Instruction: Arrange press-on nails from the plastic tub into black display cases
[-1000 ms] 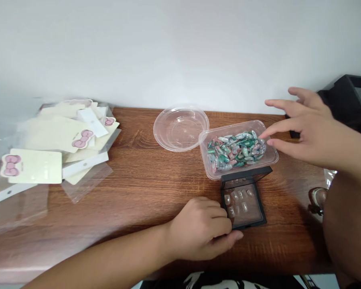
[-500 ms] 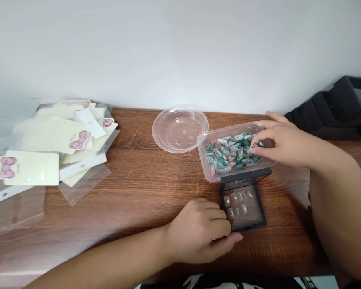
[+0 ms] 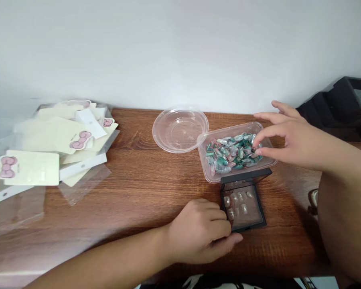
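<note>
My right hand (image 3: 291, 140) reaches over the right side of a clear plastic tub (image 3: 207, 170) full of press-on nails (image 3: 225, 154) in green, pink and clear tones. Thumb and index finger pinch at a nail by the pile, and the other fingers stretch away. Below the tub stands a black hinged case (image 3: 261, 208) with its lid raised; several clear nails (image 3: 243, 208) lie in rows inside. My left hand (image 3: 203, 230) rests on the table with curled fingers against the case's left edge, steadying it. Its fingertips are partly hidden.
A round clear lid or shallow bowl (image 3: 180, 130) touches the tub's left end. On the left lies a heap of cream cards (image 3: 45, 134) with pink bows and clear bags (image 3: 84, 180). A black stepped object (image 3: 327, 108) stands at the back right against the white wall (image 3: 180, 52).
My right hand has shifted slightly right and its outer fingers have lifted and spread, while thumb and index stay at the nails. My left hand and the case have not moved.
</note>
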Available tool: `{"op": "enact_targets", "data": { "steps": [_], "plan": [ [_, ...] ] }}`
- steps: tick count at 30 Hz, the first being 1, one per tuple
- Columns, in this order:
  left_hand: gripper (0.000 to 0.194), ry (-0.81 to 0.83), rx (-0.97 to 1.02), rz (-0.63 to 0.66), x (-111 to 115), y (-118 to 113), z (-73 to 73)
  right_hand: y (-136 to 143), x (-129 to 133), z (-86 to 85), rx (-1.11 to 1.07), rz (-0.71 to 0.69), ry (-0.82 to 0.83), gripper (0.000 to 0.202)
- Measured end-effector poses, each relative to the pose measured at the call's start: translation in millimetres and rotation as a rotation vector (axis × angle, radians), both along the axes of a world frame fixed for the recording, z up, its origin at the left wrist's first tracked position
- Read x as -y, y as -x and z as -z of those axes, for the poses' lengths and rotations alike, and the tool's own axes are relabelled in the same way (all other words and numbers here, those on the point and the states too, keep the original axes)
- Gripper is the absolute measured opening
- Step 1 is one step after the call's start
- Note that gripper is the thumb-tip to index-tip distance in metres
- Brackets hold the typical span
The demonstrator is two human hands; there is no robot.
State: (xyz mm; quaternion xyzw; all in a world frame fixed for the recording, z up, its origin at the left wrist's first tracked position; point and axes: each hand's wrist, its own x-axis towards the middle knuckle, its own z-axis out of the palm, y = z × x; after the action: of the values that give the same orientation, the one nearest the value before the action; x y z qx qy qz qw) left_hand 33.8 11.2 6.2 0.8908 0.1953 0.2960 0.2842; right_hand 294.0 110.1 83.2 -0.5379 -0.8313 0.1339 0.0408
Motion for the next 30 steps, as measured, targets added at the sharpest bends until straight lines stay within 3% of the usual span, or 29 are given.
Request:
{"op": "enact_targets", "data": {
  "steps": [8,12,18,24,30],
  "plan": [
    [0.044,-0.007,-0.001,-0.003,0.0,0.5,3.3,5.9,-0.9,28.4,0.011,-0.108,-0.116,0.009],
    [0.045,-0.007,-0.001,-0.001,0.4,0.8,3.5,1.4,-5.5,33.3,-0.029,-0.158,-0.158,0.009],
    [0.045,-0.010,-0.001,0.001,-0.2,0.2,0.8,-2.1,-7.0,13.2,-0.130,-0.155,-0.159,0.002],
    [0.045,-0.005,0.007,0.000,-0.1,0.0,1.2,-5.1,-2.9,-13.7,-0.290,-0.152,-0.140,0.012],
    [0.045,0.002,0.019,0.001,-0.7,-0.3,0.3,3.2,3.4,-25.7,-0.400,-0.139,-0.073,0.011]
  ]
}}
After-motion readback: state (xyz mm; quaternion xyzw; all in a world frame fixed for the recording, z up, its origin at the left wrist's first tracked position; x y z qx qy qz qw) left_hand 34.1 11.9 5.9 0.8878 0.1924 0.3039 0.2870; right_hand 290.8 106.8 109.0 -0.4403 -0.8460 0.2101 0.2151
